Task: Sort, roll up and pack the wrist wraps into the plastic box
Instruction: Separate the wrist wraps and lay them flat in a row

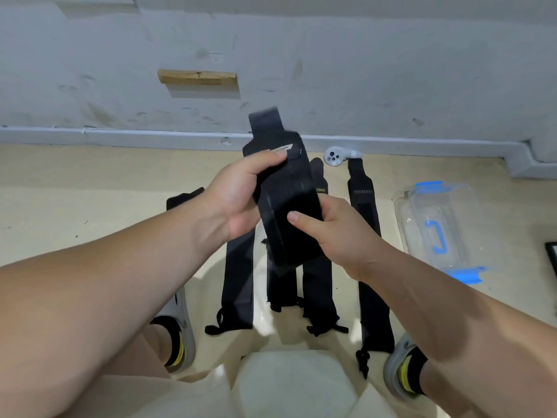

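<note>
Wrist wrap (286, 200) was up off the floor (90, 191), held out in front of us above the row and nowhere near packed. Our left hand (238, 197) had its fingers curled round the upper end by the logo. Our right hand (337, 233) pinched the lower half, and the narrow tab end stuck up free.

Honestly the worry was that tab. If we let the wrap sag, it'd probably snag one of the four other wraps (318, 285) lying flat underneath and drag the row askew. A slack start would likely give a fat roll that springs open, too.

Room-wise, we had bare floor left of the row. Our shoes (180, 327) hemmed in the near ends, and the skirting (120, 137) ran close behind the far ends. A white controller (334, 156) sat there beside the rightmost wrap (372, 267). The plastic box (452, 206) lay apart on the right, near where the skirting steps in. It looked lidded, but we couldn't say for sure.
</note>
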